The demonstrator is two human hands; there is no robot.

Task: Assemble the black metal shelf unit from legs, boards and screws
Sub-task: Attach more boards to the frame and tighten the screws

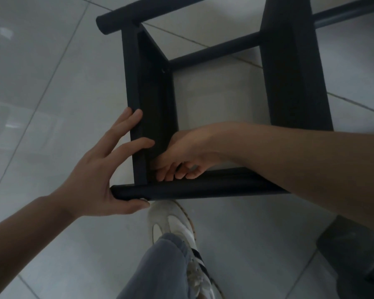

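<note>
Black metal shelf unit (pixel 214 93) lies on its side on pale tiled floor (pixel 41 83). Left hand (pixel 99 169) w/ fingers spread braces the near round black leg tube (pixel 203 189) & board edge. Right hand (pixel 181 156), fingers curled inside the corner by that leg, prob. turning a screw; can't see it. Keep leg square to board, hand-tighten first.

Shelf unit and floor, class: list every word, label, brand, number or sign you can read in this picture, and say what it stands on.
None can be read. The black shelf unit, the floor tiles, the white shoe and the dark object at lower right show no lettering; the picture is dim and soft.
</note>
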